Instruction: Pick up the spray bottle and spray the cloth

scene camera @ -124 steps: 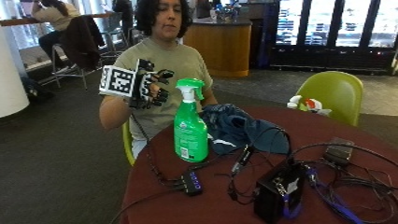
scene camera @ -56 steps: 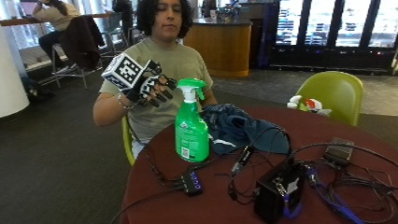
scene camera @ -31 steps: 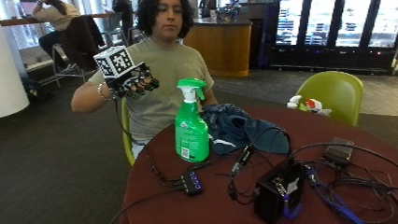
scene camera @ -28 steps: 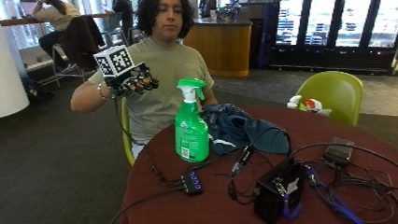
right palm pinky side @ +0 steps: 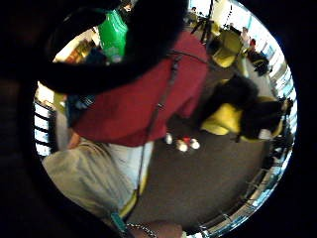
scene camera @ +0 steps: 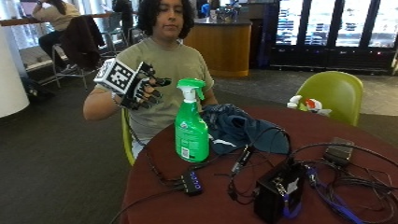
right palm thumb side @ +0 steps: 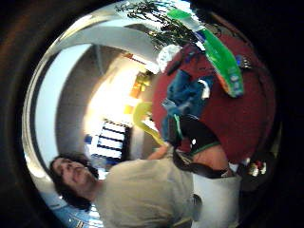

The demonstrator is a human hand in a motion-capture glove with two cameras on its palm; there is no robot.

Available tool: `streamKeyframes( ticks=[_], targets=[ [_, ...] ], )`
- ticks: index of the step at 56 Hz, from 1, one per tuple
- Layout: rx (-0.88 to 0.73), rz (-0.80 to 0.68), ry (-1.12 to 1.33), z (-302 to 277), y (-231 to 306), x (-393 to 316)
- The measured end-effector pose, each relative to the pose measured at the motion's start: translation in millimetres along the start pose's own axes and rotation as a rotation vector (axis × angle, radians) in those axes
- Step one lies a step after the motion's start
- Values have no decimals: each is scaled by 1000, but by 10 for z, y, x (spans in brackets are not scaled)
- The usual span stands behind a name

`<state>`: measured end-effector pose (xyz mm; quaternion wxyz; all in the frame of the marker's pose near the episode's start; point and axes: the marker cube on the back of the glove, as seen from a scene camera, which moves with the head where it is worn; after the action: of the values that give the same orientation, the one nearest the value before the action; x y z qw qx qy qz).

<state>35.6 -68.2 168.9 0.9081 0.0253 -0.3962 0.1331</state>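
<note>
Your black-gloved right hand [scene camera: 140,88] hangs in the air beside your chest, its fingers [scene camera: 155,91] spread and holding nothing, well apart from the green plastic spray bottle [scene camera: 191,128]. That bottle stands upright on the round dark-red bench [scene camera: 217,205], just beside the crumpled dark-blue cloth [scene camera: 239,128]. A black box [scene camera: 279,192] sits among tangled cables.

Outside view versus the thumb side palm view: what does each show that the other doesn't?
Only the outside view shows the gloved right hand, raised beside the table with fingers spread and holding nothing, plus the black box and cables on the near side. Only the thumb side palm view shows the person's bare arm resting at the table edge. Both show the green bottle upright on the red table beside the blue cloth.
</note>
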Motion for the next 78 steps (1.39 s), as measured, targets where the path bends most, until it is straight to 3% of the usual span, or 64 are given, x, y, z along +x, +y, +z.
streamKeyframes(
  ticks=[6, 12, 40, 49, 58, 67, 78],
  targets=[
    [40, 44, -272, 183, -243, 40],
    [89, 105, -391, 336, -557, 81],
    [332, 157, -434, 633, -1811, 205],
    [280, 162, -430, 707, -2045, 209],
    [266, 140, -498, 642, -1968, 186],
    [218, 23, -551, 236, -1588, 63],
    [-59, 69, -407, -210, -1283, -294]
  ],
)
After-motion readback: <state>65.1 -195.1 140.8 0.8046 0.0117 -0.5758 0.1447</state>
